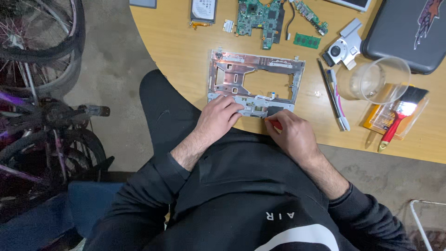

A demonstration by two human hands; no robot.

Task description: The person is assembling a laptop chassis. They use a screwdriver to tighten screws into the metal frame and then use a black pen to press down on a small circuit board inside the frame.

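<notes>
Dark bicycle wheels [37, 46] with thin spokes stand at the far left on the rough concrete floor [111, 79]. The smooth, honey-coloured wooden desk [181, 51] curves along its near edge. On it, close to that edge, lies a rectangular laptop frame [255, 81] of dull, coppery-grey metal with several cut-out openings. The left hand [218, 118] rests flat on the frame's lower left strip, fingers loosely spread and pressing down, holding nothing. Just beside it, the right hand [292, 135] is closed around a red-handled screwdriver [276, 123], its tip touching the frame's lower edge. Behind the frame lie a silver hard drive [203, 10] and a green circuit board [259, 18]. Further right are two slim pens [335, 97], a grey cooling fan [343, 46], a clear plastic cup [378, 80], a red-handled paintbrush [398, 116] with black bristles, and a dark matte laptop lid [399, 35].
</notes>
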